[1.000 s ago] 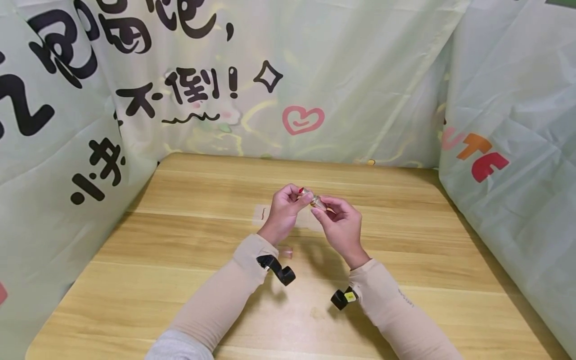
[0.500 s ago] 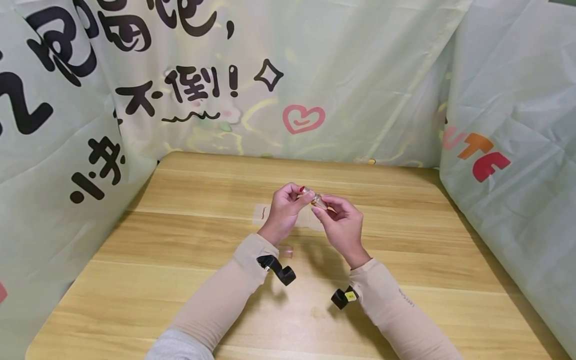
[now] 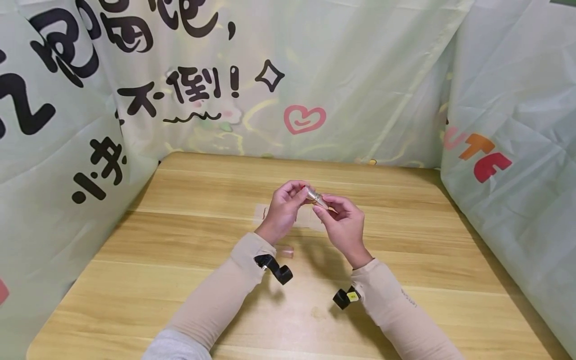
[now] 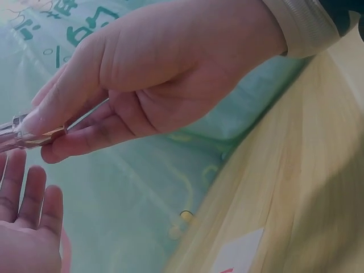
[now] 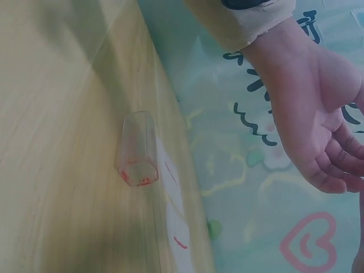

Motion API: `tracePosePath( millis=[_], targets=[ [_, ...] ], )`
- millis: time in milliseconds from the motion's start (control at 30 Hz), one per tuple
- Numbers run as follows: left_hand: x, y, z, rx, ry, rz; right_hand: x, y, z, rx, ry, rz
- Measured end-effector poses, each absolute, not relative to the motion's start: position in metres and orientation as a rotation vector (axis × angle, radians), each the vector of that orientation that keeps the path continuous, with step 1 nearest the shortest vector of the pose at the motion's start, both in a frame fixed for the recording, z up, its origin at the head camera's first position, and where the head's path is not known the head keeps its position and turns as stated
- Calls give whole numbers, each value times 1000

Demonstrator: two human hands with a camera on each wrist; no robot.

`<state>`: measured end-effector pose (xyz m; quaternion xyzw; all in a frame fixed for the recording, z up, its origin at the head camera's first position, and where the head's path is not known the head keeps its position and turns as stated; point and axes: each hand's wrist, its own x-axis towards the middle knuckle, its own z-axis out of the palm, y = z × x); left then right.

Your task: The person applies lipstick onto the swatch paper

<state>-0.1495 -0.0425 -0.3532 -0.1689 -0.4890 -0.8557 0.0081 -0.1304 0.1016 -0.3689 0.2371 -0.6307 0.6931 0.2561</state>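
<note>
A lipstick (image 3: 318,198) with a shiny metallic tube and a clear base is held above the table between both hands. My left hand (image 3: 281,212) pinches its upper end between thumb and fingers, partly covering the red tip. At the lower end, the thumb and fingers of my right hand (image 3: 344,225) grip the base. In the left wrist view the lipstick's end (image 4: 54,135) shows beside the left thumb. On the table below lies a clear cap (image 5: 139,148) with red smears around its open end.
White paper (image 5: 177,227) with short red strokes lies flat on the wooden table (image 3: 198,280), behind the cap and partly hidden by the hands. Printed fabric sheets (image 3: 369,75) stand along the table's back and both sides.
My left fingers have shifted on the lipstick, so more metallic tube and less red tip show. The left wrist has moved slightly left, uncovering more of the cap. The right hand keeps its grip.
</note>
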Motion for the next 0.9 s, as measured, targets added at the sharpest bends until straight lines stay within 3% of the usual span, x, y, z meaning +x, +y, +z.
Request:
tracePosePath(
  millis=[467,900],
  targets=[
    [-151,-58,-359,-470,-1697,-2686,-132,115,-367,522,-1809,1972],
    [-148,-73,-374,-472,-2471,-2183,-129,132,-370,355,-2010,1965]
  ],
)
